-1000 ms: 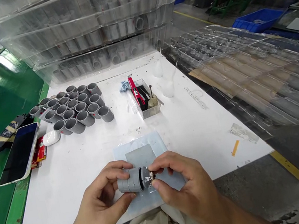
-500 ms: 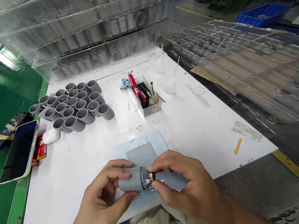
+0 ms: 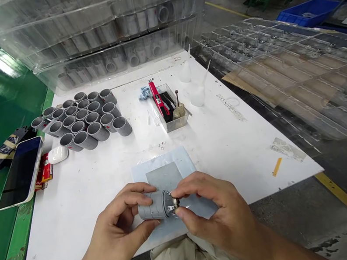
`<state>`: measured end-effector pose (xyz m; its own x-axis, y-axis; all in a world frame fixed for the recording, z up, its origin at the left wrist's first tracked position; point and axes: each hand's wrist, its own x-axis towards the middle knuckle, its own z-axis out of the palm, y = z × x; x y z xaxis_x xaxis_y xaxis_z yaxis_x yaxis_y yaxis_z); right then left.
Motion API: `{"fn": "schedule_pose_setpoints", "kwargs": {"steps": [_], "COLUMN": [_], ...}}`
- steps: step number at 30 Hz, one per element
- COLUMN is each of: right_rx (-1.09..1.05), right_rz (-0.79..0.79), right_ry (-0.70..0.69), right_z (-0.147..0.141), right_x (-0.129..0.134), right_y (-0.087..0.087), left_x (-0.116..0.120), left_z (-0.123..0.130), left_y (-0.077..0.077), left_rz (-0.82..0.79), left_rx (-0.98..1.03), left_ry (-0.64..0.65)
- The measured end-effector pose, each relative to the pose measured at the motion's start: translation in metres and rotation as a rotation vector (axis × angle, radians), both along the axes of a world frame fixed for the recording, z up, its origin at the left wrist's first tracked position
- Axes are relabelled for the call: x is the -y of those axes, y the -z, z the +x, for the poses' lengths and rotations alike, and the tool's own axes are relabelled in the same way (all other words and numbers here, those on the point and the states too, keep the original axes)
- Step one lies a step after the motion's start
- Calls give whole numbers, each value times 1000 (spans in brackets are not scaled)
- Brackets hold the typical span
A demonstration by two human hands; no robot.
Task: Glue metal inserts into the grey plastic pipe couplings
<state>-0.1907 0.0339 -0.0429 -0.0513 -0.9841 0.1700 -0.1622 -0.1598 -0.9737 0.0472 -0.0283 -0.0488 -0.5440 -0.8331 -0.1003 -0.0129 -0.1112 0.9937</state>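
Both my hands hold a grey cylindrical housing point(image 3: 153, 208) lying on its side, just above a pale blue mat point(image 3: 162, 166) with a grey square on it. My left hand point(image 3: 116, 228) wraps the housing's body with thumb and fingers. My right hand point(image 3: 217, 215) pinches the metal end point(image 3: 174, 204) at its right, which has small bright parts on it. Its fingers hide most of that end, so the details are too small to tell.
Several grey cylinders point(image 3: 83, 120) stand on the white table point(image 3: 230, 151), beside a phone point(image 3: 19, 173). A small clear box point(image 3: 175, 123) holds a red tool and an oil can. Stacked clear trays of cylinders point(image 3: 95, 41) rise behind the table, with more clear trays point(image 3: 300, 73) at the right.
The housing has shifted slightly right and turned a little in my fingers. The surroundings have drifted slightly in view as my head moved.
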Motion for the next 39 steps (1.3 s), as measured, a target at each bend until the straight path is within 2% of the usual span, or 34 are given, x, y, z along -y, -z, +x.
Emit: {"fn": "schedule_pose_setpoints", "kwargs": {"steps": [13,24,32,36,39], "right_rx": [-18,-28,14,-40,-114], "right_rz": [-24,-47,55,104,47], "right_ry": [-22,-20,-121,-26,40], "right_z": [-1,-2,-10,-9,-5], "right_x": [-1,-3,-3,-3,-2], "right_y": [1,2,5,0,-2], "left_x": [-2,-2,-2,-3,-1], "left_z": [3,4,3,1,0], "left_y": [0,1,2,0,-6], "left_rz": [-9,-7,-30,-72,-164], "left_rx": [114,110,100,127,200], "left_ry": [-21,-15,-54,-99,-99]}}
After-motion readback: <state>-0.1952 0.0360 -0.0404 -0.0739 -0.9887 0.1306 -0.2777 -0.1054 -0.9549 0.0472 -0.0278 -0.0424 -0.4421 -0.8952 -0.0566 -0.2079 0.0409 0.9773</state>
